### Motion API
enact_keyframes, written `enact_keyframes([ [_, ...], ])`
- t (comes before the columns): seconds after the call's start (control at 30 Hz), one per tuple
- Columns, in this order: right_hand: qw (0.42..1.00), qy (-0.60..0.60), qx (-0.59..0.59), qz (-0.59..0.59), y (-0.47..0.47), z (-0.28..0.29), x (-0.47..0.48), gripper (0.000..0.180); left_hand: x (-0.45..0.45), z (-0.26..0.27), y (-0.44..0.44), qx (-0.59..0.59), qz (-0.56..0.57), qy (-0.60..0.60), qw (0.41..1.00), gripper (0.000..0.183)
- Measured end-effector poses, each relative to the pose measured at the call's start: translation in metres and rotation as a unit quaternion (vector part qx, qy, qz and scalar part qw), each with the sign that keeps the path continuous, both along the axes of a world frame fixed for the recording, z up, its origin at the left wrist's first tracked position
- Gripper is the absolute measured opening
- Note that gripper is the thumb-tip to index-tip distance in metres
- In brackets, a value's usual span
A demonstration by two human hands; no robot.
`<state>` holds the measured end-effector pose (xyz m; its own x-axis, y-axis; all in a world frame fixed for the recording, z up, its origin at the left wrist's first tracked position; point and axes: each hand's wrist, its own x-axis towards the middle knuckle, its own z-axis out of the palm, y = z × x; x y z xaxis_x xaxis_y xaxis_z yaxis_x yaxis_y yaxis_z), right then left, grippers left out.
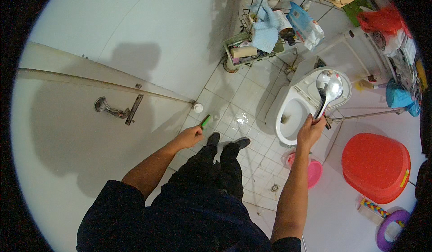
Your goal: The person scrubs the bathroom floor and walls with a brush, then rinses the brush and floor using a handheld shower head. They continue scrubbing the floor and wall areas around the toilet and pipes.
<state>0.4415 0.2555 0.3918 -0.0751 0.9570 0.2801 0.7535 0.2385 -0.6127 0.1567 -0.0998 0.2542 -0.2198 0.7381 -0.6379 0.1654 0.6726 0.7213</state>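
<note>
In the head view, my right hand is closed around the handle of a shiny metal ladle or large spoon; its rounded end points away from me, over the raised lid of the white toilet. A second bowl-like shape overlaps the first, so I cannot tell whether it is one utensil or two. My left hand grips a thin green object whose kind is not clear, with its end sticking out past the fingers. Beyond the left hand, a small white round object is on the tiled floor near the door edge.
A door with a metal handle stands on the left. A wire rack with a cloth, bottle and basket is beyond. On the right are a red lidded bin, a pink basin and a purple ring.
</note>
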Motion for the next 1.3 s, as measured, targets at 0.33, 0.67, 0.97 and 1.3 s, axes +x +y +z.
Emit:
enact_keyframes([
  [0.33, 1.0, -0.022, -0.014, 0.012, -0.018, -0.006, -0.009, 0.025, -0.002, -0.02, -0.011, 0.027, -0.008, 0.017, 0.999, 0.026],
  [0.67, 0.999, -0.02, 0.006, 0.049, -0.011, 0.001, -0.017, 0.023, -0.006, -0.016, -0.006, -0.002, 0.002, -0.007, 1.0, 0.028],
  [0.97, 0.995, -0.022, 0.061, 0.076, 0.016, 0.002, -0.03, 0.024, -0.008, -0.03, -0.016, 0.045, -0.012, 0.045, 0.998, 0.031],
  [1.3, 0.999, 0.016, -0.002, 0.047, 0.029, -0.01, -0.024, 0.028, -0.011, -0.022, -0.016, -0.004, -0.005, 0.01, 1.0, 0.03],
])
